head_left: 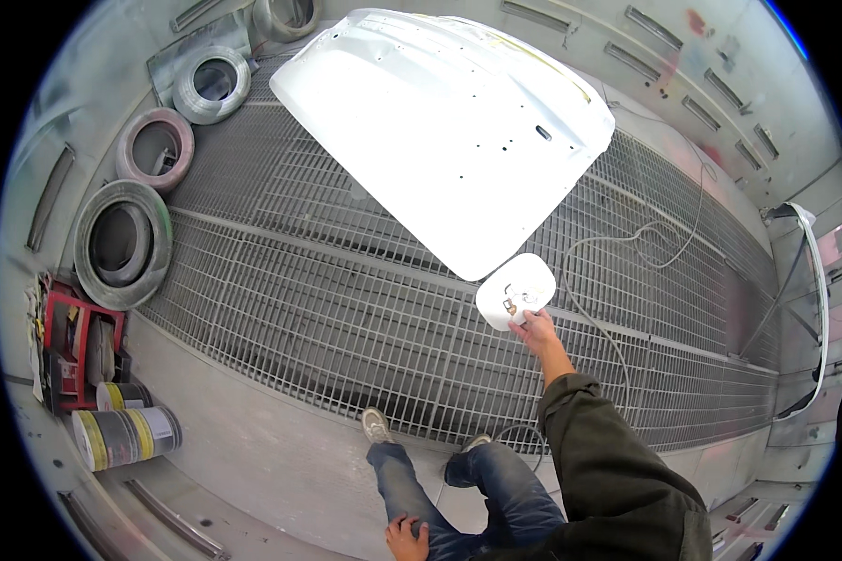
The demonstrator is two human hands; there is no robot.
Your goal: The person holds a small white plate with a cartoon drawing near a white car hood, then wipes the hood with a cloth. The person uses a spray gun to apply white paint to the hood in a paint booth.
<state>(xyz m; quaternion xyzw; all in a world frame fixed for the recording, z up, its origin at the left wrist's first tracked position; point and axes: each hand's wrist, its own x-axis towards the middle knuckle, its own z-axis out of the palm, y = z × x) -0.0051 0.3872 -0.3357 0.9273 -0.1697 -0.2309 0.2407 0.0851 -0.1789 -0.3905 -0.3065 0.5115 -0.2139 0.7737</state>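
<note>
Left hand [407, 539] on the jeans [419, 496] at the thigh, fingers slightly spread. Right hand [536, 334] out front, thumb and fingers pinching the near edge of a white rounded cover [524, 278] with small fittings on its face. Cover is over the floor grating [290, 299], just beside the near corner of a big white panel [440, 122]. Tire-like rings [126, 294] line the grating's left edge.

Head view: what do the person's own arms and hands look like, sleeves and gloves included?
The right hand is bare, with no glove. The right sleeve is dark olive green and loose, creased along its length, ending short of the wrist. The left hand is ungloved too; its sleeve is out of view. I see no markings or cables on either.
</note>
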